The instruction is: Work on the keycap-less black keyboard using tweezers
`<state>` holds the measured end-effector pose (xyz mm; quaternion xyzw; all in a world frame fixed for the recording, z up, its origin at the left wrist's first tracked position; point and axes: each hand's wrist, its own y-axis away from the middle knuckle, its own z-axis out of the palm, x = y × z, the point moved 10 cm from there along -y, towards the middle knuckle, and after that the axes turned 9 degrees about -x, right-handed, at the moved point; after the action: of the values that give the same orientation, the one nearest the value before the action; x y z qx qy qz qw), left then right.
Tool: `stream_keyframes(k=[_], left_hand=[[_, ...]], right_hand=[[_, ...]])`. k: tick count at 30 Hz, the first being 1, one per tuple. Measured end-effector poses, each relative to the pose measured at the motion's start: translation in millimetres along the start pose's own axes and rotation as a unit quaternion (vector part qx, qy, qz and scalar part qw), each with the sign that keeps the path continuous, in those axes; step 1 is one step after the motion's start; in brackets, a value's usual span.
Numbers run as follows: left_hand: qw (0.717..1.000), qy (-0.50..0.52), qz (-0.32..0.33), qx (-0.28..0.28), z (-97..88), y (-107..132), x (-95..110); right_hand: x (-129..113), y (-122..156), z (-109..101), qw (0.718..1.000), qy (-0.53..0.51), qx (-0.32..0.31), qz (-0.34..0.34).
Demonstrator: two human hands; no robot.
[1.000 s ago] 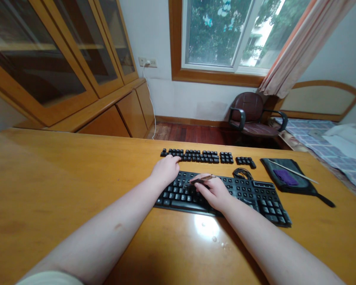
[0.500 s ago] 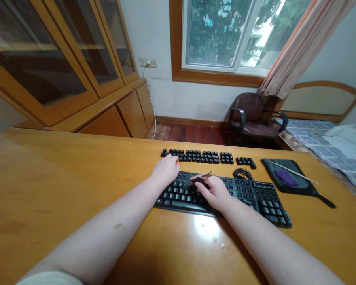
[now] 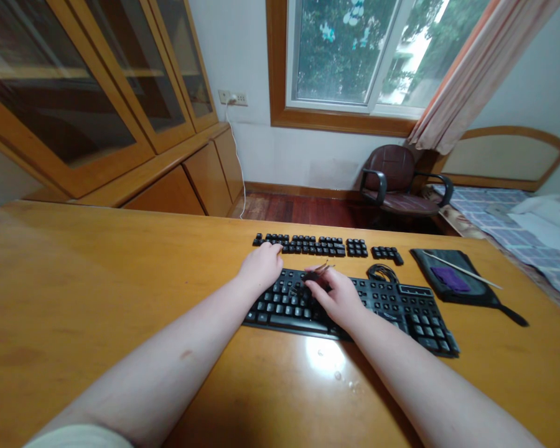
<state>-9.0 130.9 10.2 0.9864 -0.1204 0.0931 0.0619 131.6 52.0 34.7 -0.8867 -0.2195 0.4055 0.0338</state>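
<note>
A black keyboard (image 3: 298, 323) lies on the desk, with its keycaps gone from the upper rows and part of the right side. My left hand (image 3: 261, 269) rests over its upper left corner, fingers curled down on the edge and partly hidden. Above the middle keys, my right hand (image 3: 338, 295) pinches a small dark tool (image 3: 312, 275) with thin brown prongs sticking up; its exact kind is unclear. Removed black keycaps (image 3: 312, 247) are laid in ordered groups behind the keyboard, close to my left fingertips.
A coiled black cable (image 3: 381, 272) sits behind the keyboard. To the right, a dark pouch (image 3: 466, 292) carries a purple cloth (image 3: 450, 279) and a thin stick (image 3: 464, 270). Beyond the wooden desk (image 3: 98, 280) stand a chair (image 3: 394, 180) and a glass-fronted cabinet (image 3: 144, 149).
My right hand has shifted slightly up and away from me, with the dark tool tilting in its grip. My left hand has stayed in place.
</note>
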Motion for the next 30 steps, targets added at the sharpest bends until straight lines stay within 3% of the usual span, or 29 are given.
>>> stream_keyframes(k=[8,17,23,26,30], left_hand=[[0.999,0.017,0.026,0.014,-7.2,3,7],[1.0,-0.023,-0.018,-0.005,-3.8,3,-2],[0.992,-0.072,-0.099,-0.03,-6.9,9,-22],[0.993,-0.068,-0.09,-0.045,-6.9,11,-17],[0.994,-0.067,-0.079,-0.04,-10.1,15,-8]], right_hand=[[1,-3,6,1.0,0.016,-0.013,0.002],[10,-7,14,0.998,0.0,-0.053,0.038],[10,-9,14,0.993,-0.018,-0.087,0.072],[5,-11,16,0.987,-0.023,-0.136,0.084],[4,-11,13,0.983,-0.018,-0.145,0.109]])
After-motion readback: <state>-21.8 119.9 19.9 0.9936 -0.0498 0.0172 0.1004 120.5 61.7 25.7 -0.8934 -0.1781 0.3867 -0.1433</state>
